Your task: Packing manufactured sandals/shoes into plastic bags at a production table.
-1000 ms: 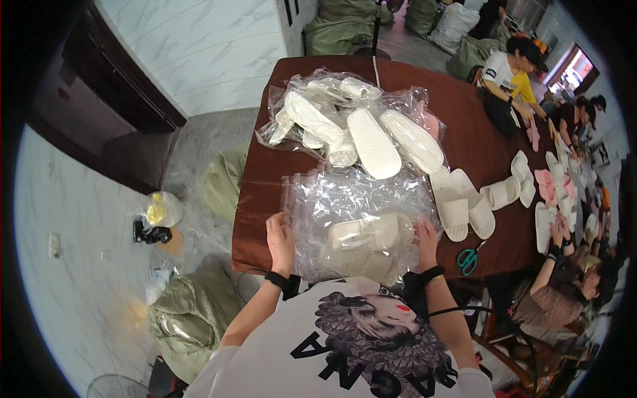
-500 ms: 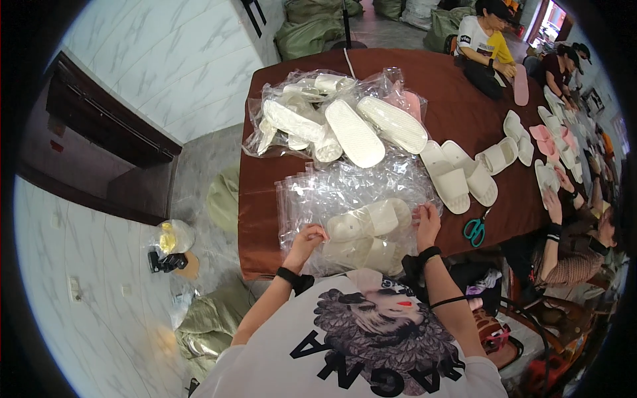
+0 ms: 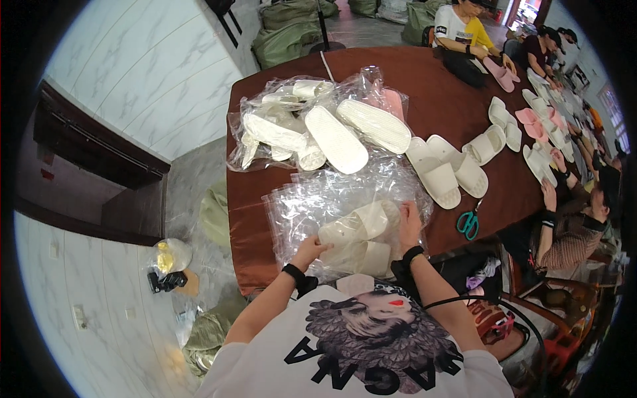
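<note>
A pair of off-white slide slippers (image 3: 363, 229) lies side by side inside a clear plastic bag (image 3: 335, 265) at the table's near edge. At the left end of the slippers, my left hand (image 3: 310, 253) is closed in a pinch on the bag. Across from it, my right hand (image 3: 410, 227) holds the bag's right side beside the slippers, its fingers bent and close together. Under and beyond this bag spread several flat clear bags (image 3: 302, 205). Black bands circle both my wrists.
Bagged white slippers (image 3: 272, 132) are heaped at the table's far left. Loose slippers (image 3: 434, 174) and teal-handled scissors (image 3: 467, 225) lie to the right on the brown tablecloth (image 3: 255, 225). Co-workers sit along the right side; one handles a pink slipper (image 3: 501, 74). Green sacks (image 3: 285, 43) stand behind.
My hands have come closer together along the bag, the right one moving inward against the slippers. The whole view has shifted slightly. A co-worker's pink slipper has turned over in their hands.
</note>
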{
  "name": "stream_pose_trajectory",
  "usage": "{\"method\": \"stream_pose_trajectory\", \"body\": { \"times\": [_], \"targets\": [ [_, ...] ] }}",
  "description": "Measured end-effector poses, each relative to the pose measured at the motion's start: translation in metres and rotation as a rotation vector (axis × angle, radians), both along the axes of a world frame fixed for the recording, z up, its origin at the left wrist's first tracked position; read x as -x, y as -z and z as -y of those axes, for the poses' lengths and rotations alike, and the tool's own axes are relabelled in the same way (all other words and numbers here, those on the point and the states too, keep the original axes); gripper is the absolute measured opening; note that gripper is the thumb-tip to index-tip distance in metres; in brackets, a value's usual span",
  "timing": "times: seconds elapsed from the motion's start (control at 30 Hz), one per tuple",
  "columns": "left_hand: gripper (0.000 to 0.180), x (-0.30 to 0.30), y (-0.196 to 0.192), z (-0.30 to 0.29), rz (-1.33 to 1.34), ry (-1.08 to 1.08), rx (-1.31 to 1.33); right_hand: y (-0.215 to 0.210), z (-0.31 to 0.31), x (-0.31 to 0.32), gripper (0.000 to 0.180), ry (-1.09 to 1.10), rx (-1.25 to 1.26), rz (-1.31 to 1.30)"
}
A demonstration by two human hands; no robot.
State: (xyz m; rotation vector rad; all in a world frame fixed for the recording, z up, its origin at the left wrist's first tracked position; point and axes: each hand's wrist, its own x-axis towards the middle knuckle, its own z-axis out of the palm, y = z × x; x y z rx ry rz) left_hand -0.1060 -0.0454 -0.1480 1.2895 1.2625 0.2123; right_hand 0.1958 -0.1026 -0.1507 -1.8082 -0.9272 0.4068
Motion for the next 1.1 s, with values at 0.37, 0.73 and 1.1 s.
{"method": "stream_pose_trajectory", "body": {
  "times": [0.37,0.73,1.1],
  "targets": [
    [0.045,-0.011,-0.014,-0.004,-0.065,-0.032,0.041,0.001,-0.005,-0.001,0.018,0.005,-0.018,0.007],
    [0.036,0.063,-0.058,0.014,0.228,-0.335,0.286,0.007,-0.010,-0.021,0.016,0.126,0.161,0.074],
    [0.044,0.027,-0.045,0.023,0.090,-0.051,0.408,0.004,-0.013,-0.013,0.018,0.051,0.168,0.177]
  ]
}}
